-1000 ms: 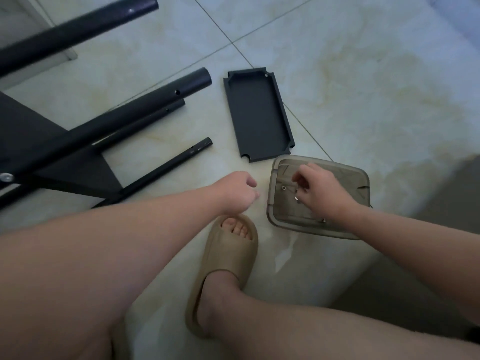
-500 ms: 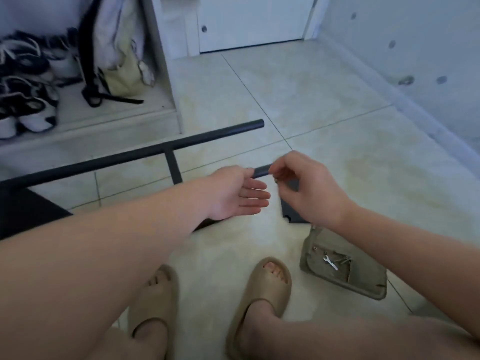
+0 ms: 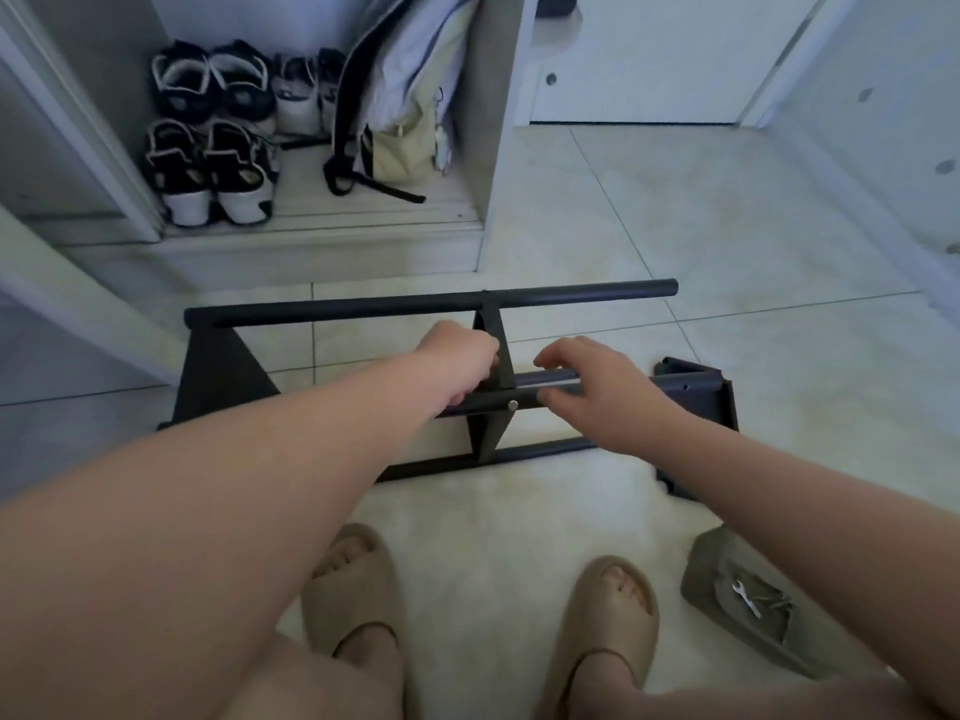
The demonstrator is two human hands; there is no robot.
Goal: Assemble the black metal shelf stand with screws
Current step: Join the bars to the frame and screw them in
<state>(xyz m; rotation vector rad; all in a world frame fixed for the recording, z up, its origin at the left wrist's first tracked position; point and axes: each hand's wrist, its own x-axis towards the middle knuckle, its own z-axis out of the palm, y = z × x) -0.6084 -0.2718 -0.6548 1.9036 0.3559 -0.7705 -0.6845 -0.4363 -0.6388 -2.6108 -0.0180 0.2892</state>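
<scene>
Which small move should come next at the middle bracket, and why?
Probably the right hand should turn the silver screw further in with its fingers, while the left hand holds the tube steady. The screw head seems to stand out from the tube at the bracket, so the joint does not look tight yet.

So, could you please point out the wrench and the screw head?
wrench (image 3: 746,601), head view, middle of its shaft.
screw head (image 3: 512,405), head view, centre of its silver cap.

Dim, bluish indoor light, a brighter patch on the floor tiles, wide-angle bending at edges.
</scene>
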